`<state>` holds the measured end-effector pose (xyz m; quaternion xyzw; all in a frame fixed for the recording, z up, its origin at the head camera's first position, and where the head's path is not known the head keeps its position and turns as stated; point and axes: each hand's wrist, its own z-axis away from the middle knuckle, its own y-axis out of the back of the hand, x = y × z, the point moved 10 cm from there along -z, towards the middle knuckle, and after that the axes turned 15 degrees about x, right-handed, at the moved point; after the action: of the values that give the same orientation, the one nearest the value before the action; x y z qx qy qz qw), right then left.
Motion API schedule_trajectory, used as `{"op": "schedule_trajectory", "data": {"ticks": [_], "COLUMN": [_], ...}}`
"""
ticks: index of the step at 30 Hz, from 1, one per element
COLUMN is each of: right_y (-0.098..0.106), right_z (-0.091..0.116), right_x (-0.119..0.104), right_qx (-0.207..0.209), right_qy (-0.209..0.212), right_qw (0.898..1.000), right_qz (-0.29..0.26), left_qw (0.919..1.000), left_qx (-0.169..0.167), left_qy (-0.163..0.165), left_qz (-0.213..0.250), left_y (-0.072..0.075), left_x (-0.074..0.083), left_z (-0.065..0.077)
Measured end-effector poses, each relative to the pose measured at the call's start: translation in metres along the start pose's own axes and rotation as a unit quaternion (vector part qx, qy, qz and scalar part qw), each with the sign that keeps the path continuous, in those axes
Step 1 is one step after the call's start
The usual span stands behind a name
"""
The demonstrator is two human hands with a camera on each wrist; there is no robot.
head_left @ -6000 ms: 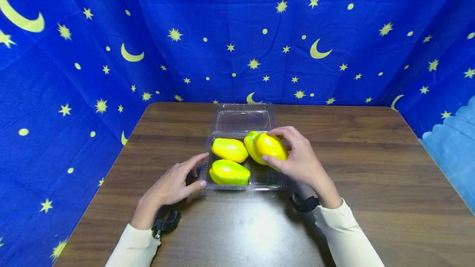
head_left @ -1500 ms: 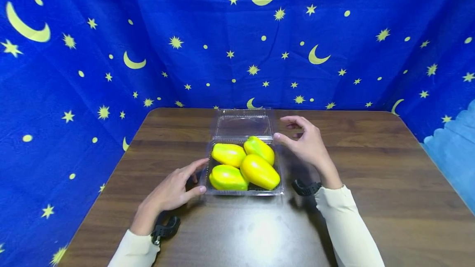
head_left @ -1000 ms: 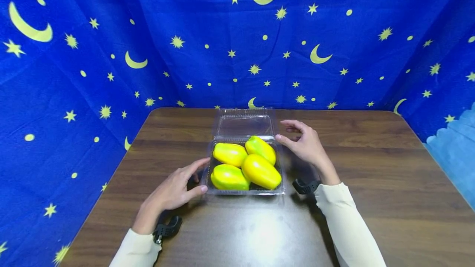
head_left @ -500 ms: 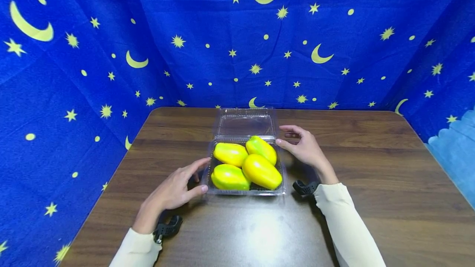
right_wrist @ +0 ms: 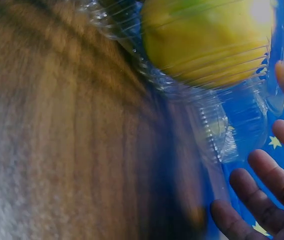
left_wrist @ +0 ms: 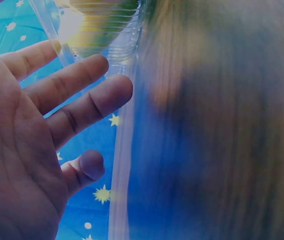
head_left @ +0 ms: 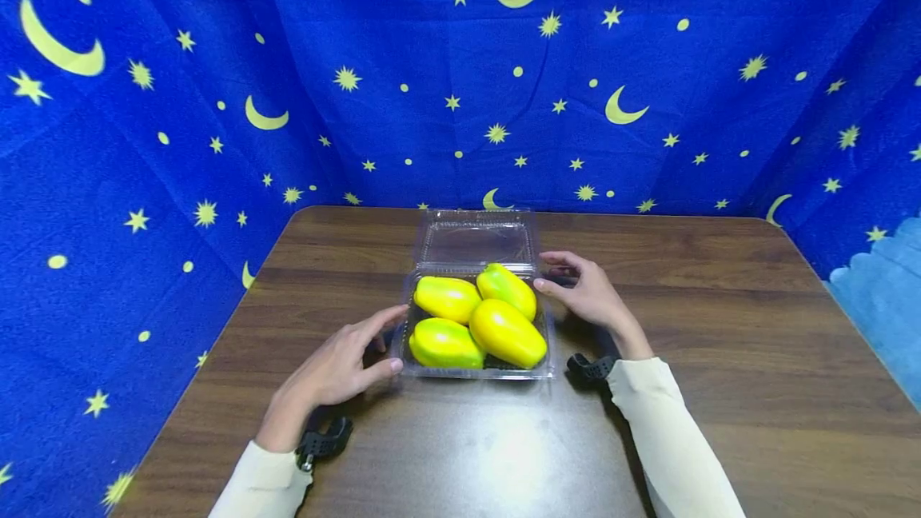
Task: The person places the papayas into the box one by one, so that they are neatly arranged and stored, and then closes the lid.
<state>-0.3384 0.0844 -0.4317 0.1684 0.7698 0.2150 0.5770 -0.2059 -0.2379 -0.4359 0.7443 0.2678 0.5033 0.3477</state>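
Several yellow-green papayas fill the base of a clear plastic clamshell box (head_left: 475, 373). The front right papaya (head_left: 508, 333) is the yellowest and leans against its neighbours; a greener papaya (head_left: 447, 344) lies front left. Behind them are a back left papaya (head_left: 446, 299) and a back right papaya (head_left: 507, 291). My left hand (head_left: 338, 362) is at the box's left side, thumb and fingertips right at the rim, fingers loosely spread. At the back right corner, my right hand (head_left: 590, 292) has its thumb and fingers relaxed beside the rim, holding nothing.
The clamshell's clear lid (head_left: 476, 240) lies folded back, toward the rear edge of the brown wooden table (head_left: 691, 326). A blue curtain (head_left: 403, 38) with moons and stars hangs behind and at both sides. Each wrist wears a black camera mount (head_left: 325, 440).
The papaya earlier gripped by my right hand now lies front right in the box. That hand let go, moved right, then came down slightly along the rim. My left hand stays put.
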Motion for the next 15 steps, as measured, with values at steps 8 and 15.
{"op": "schedule_trajectory", "data": {"ticks": [8, 15], "right_y": [-0.0067, -0.0085], "right_z": [0.0003, 0.0012], "right_x": [0.0055, 0.0062], "right_qx": [-0.020, -0.024], "right_qy": [0.000, 0.001], "right_qw": [1.000, 0.999], "right_qz": [-0.017, -0.028], "left_qw": [0.9999, 1.0000], "left_qx": [-0.002, 0.001], "left_qy": [0.007, 0.004], "left_qz": [-0.008, -0.009], "left_y": [-0.0008, -0.0001], "left_x": [-0.0017, -0.0011], "left_z": [0.0005, 0.0007]}}
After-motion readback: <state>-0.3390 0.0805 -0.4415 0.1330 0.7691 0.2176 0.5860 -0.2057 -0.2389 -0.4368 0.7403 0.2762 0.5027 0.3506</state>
